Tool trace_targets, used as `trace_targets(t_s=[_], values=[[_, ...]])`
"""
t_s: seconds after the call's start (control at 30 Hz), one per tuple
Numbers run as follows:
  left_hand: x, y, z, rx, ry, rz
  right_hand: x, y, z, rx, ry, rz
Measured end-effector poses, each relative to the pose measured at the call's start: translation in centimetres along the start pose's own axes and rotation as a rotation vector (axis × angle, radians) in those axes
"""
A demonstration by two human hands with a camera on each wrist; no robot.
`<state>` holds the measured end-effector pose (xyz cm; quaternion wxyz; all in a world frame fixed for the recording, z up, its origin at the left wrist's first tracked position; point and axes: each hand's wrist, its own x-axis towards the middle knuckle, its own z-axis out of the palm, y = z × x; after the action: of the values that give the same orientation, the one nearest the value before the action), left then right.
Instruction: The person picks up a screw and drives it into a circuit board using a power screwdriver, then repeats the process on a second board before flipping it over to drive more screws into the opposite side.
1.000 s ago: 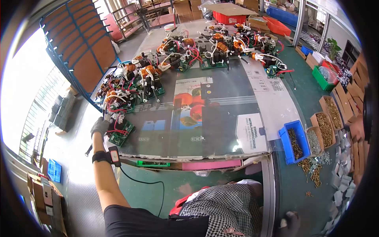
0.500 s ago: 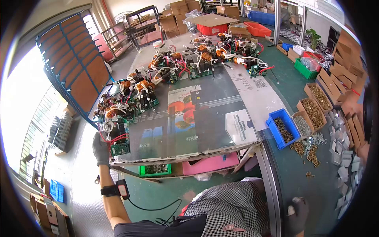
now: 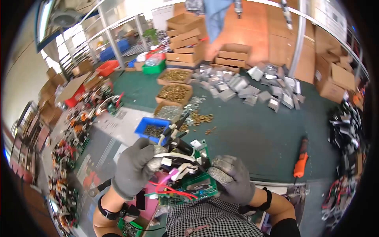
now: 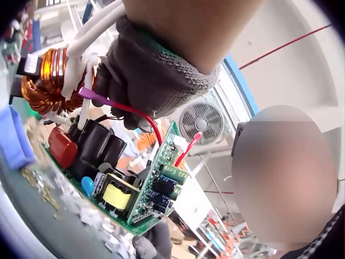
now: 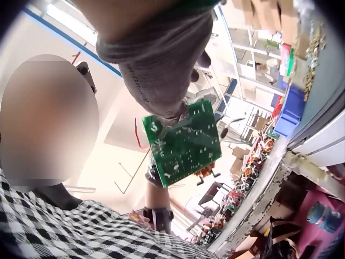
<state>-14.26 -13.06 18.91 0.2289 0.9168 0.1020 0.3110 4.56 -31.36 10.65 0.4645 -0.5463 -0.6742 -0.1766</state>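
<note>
In front of the checked apron, both grey-gloved hands hold up a green circuit board (image 3: 201, 183) with red wires and thick white cables. My left hand (image 3: 136, 168) grips the white cables (image 4: 81, 65) at its upper left, next to a copper coil (image 4: 46, 81). At the board's other side, my right hand (image 3: 233, 179) pinches its edge. Black capacitors (image 4: 97, 148) and a yellow-wrapped transformer (image 4: 116, 196) stand on the component face. The right wrist view shows the soldered underside (image 5: 186, 143), with the right fingers at its rim.
Behind the board stands a blue bin (image 3: 152, 128) of screws, with cardboard trays (image 3: 173, 93) of brass-coloured screws beyond. Grey metal blocks (image 3: 241, 87) lie heaped farther back. An orange electric screwdriver (image 3: 301, 162) is at right. More wired boards (image 3: 65, 158) line the left table.
The left hand has taken the near-left board from the table and brought it in front of the body. The right hand has come up to hold it; the head view has turned right.
</note>
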Motion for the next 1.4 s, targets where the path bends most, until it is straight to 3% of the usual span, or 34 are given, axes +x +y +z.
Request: trace_targets(t_s=[0.13, 0.23, 0.33, 0.47, 0.5, 0.6, 0.63, 0.73, 0.77, 0.9, 1.0, 1.03, 1.13, 1.2, 1.27, 1.3, 1.4], values=[[9.3, 0.4, 7.9, 0.01, -0.243, 0.332, -3.9, 3.4, -4.2, -0.244, 0.179, 0.146], [14.6, -0.3, 14.4, -0.11, -0.413, 0.456, -6.9, 4.6, -6.7, -0.4, 0.155, 0.238], [18.3, 0.5, 19.5, -0.034, -0.468, 0.633, -9.3, 6.6, -7.9, -0.504, 0.099, 0.294], [21.5, -0.2, 23.6, -0.096, -0.936, 0.566, -11.7, 8.7, -8.2, -0.637, -0.011, 0.227], [22.0, -0.9, 24.6, -0.38, -1.132, 0.251, -12.6, 8.8, -8.0, -0.645, -0.032, 0.206], [23.6, -1.9, 25.6, -0.367, -0.867, -0.073, -13.8, 8.9, -7.8, -0.639, -0.056, 0.192], [23.3, -2.6, 26.6, -0.28, -0.815, -0.049, -13.8, 8.9, -7.5, -0.626, -0.044, 0.192], [23.4, -3.5, 29.0, 0.051, -1.349, -0.36, -13.2, 9.2, -7.5, -0.596, -0.003, 0.167], [22.8, -5.4, 29.1, -0.211, -1.275, -0.417, -13.1, 9.2, -7.4, -0.589, 0.014, 0.162], [23.1, -6.2, 30.4, -0.614, -1.527, -0.739, -13.6, 9.1, -7.0, -0.595, 0.052, 0.216], [22.9, -5.2, 29.8, -0.683, -1.477, -0.766, -13.6, 9.2, -7.3, -0.588, 0.053, 0.238], [22.5, -4.7, 29.8, -0.622, -1.364, -0.866, -13.9, 9.2, -7.1, -0.582, 0.051, 0.23], [22.1, -4.8, 30.0, -0.463, -1.091, -0.578, -14.2, 9.3, -6.8, -0.41, 0.075, 0.309], [23.7, -4.1, 30.0, -0.218, -1.008, -0.364, -14.2, 9.4, -6.7, -0.22, 0.139, 0.416], [25.3, -0.6, 28.5, -0.046, -0.914, -0.223, -13.5, 10.3, -7.6, -0.003, 0.241, 0.53], [25.9, -2.0, 29.1, 0.09, -0.828, -0.037, -13.2, 10.9, -8.3, 0.075, 0.232, 0.587], [27.3, -1.9, 31.0, 0.027, -0.864, -0.108, -12.6, 13.3, -9.8, 0.181, 0.173, 0.642]])
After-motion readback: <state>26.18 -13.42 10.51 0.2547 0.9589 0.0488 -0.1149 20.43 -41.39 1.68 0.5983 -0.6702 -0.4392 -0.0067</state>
